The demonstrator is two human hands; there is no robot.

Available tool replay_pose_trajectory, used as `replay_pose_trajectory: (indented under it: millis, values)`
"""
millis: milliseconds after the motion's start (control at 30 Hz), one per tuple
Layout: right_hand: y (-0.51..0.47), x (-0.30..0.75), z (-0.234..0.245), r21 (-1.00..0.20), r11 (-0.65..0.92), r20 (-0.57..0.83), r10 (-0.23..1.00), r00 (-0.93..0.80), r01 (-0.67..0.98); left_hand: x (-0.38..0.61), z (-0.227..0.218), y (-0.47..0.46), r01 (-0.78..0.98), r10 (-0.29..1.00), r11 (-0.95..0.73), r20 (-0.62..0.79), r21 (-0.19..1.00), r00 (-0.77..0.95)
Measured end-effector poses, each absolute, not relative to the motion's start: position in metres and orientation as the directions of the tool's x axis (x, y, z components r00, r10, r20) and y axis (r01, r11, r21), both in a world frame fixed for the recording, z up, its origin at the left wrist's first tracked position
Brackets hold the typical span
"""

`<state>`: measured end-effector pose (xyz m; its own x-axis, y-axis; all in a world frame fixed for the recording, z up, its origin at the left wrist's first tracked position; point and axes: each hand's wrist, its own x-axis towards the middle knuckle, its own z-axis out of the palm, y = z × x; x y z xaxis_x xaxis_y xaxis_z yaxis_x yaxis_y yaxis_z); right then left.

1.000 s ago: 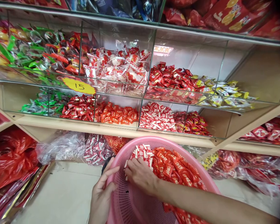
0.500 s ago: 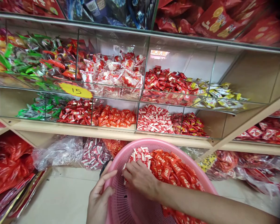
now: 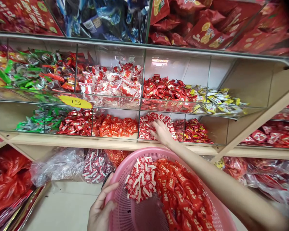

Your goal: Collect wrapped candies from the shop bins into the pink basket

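Observation:
My left hand (image 3: 102,202) grips the left rim of a pink plastic basket (image 3: 117,176), thumb and fingers around its edge. Inside the basket, red-and-white wrapped candies (image 3: 142,178) sit in a small pile on the left, beside a larger heap of orange-red packets (image 3: 183,192). My right arm stretches over the basket's right side. My right hand (image 3: 162,132) is in a lower shelf compartment, palm down with fingers apart, touching a pile of the same red-and-white wrapped candies (image 3: 145,126). Its fingertips are slightly curled, and nothing shows in them.
Glass dividers and front panels edge the shelf compartments, which hold several kinds of sweets. A yellow tag (image 3: 74,101) marked 15 hangs on the upper panel. Plastic bags (image 3: 57,165) of sweets lie on the floor below. Red bags (image 3: 8,183) stand at the left.
My right hand has moved from the candies in the basket up and forward into the shelf compartment. My left hand stays on the rim. The view has tilted slightly upward.

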<state>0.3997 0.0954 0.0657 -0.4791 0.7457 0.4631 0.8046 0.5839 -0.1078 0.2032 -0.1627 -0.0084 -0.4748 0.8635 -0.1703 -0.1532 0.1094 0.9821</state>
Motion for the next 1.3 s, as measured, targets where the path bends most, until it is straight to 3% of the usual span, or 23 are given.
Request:
replay_pose_trajectory:
  millis: [267,500,833,1100,1300]
  values:
    - [0.122,0.386,0.054,-0.114,0.608,0.41,0.749,-0.52,0.786,0.201,-0.01,-0.162,-0.194,0.863,0.129,-0.207,0.972,-0.461]
    - [0.129,0.391,0.046,-0.301,0.651,0.408,0.748,-0.523,0.697,0.199,-0.012,-0.162,-0.185,0.867,0.13,-0.202,0.974,-0.456]
    - [0.133,0.391,0.044,-0.384,0.68,0.417,0.731,-0.54,0.624,0.215,0.002,-0.161,-0.194,0.804,0.077,-0.176,0.978,-0.569]
    - [0.131,0.393,0.045,-0.452,0.67,0.455,0.741,-0.494,0.589,0.217,0.003,-0.161,-0.192,0.81,0.065,-0.165,0.979,-0.563]
    - [0.117,0.4,0.054,-0.634,0.652,0.521,0.757,-0.394,0.415,0.211,-0.002,-0.163,-0.175,0.846,0.077,-0.157,0.981,-0.509]
